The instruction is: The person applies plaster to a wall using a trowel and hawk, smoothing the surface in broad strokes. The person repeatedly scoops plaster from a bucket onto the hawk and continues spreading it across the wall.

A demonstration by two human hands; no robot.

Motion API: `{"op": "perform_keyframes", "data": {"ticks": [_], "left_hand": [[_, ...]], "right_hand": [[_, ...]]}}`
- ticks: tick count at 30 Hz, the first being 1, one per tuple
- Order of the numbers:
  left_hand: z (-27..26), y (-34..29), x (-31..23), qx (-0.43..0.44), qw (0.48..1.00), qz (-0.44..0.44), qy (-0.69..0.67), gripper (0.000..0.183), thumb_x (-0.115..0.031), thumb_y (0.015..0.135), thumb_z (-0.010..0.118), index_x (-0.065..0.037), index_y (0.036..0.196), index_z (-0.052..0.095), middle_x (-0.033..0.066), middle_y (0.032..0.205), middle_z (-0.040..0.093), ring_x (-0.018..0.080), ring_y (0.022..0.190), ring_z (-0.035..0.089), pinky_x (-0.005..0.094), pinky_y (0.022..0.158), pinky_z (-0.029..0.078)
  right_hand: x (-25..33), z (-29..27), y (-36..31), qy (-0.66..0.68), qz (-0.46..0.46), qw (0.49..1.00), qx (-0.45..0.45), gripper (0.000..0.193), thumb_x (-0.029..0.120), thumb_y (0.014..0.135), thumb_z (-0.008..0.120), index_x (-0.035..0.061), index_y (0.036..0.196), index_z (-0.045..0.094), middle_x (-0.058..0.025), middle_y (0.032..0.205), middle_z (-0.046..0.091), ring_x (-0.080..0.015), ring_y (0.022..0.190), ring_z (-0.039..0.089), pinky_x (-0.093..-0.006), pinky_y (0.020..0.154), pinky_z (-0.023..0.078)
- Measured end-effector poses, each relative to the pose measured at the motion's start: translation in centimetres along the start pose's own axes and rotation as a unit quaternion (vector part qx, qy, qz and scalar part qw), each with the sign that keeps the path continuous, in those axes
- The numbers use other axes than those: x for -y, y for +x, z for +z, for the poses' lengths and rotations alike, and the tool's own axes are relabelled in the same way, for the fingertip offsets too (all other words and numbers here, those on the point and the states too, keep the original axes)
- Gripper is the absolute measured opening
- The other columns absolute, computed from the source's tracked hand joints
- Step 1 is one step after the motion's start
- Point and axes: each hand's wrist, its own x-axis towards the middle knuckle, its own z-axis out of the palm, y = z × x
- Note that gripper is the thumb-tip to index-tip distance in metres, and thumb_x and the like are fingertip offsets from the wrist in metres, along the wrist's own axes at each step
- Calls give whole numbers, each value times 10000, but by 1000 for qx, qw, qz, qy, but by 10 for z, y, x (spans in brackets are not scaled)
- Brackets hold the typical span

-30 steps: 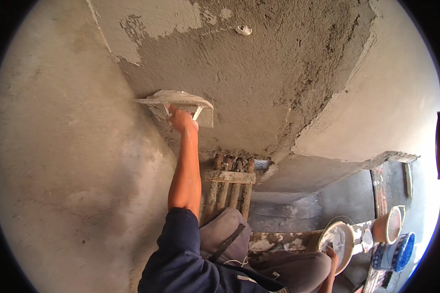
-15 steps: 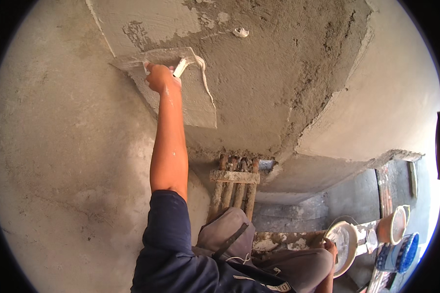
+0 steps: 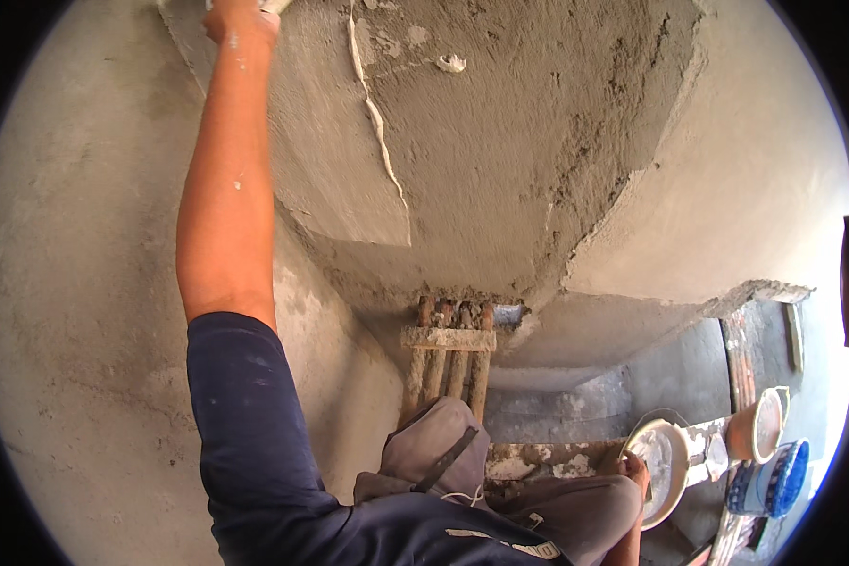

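My left hand (image 3: 241, 19) reaches up to the top edge of the head view, its fingers closed around a plastering trowel. Only a pale bit of the trowel (image 3: 275, 6) shows there; its blade is cut off by the edge. Beneath it stretches a smooth, freshly spread plaster strip (image 3: 335, 189) on the rough grey surface. A raised bead of plaster (image 3: 377, 132) runs down the strip's right side. At lower right, my right hand (image 3: 636, 471) is closed on the rim of a pale bucket (image 3: 684, 472), beside my knee.
Several wooden poles (image 3: 439, 377) with a crosspiece stand below the plastered surface. Near the bucket are an orange-brown pail (image 3: 745, 436) and a blue bucket (image 3: 769, 479), along a stained plank (image 3: 538, 460). A small white plaster lump (image 3: 451, 63) sticks to the rough area.
My left hand has swept the trowel up and left to the top edge. The smooth strip and its bead now show uncovered. My right hand stays at the bucket.
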Motion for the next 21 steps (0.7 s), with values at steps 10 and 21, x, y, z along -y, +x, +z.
{"op": "perform_keyframes", "data": {"ticks": [10,21], "left_hand": [[-131,-146,80,130,984,-20,-116,496,-233,1017,419,-4,1438,290,175,1438,414,300,1268,486,418,1065,457],[-318,-366,223,-88,926,-329,-163,467,-343,986,477,-62,1357,441,154,1297,549,343,1158,561,510,929,528]], "right_hand": [[-13,-11,-12,95,65,993,-16,312,140,835,657,67,1138,674,-175,904,685,-313,825,677,-403,764,515],[-8,-41,-25,-29,40,999,-16,345,248,841,667,83,1145,673,-179,924,689,-351,872,673,-432,813,508]]}}
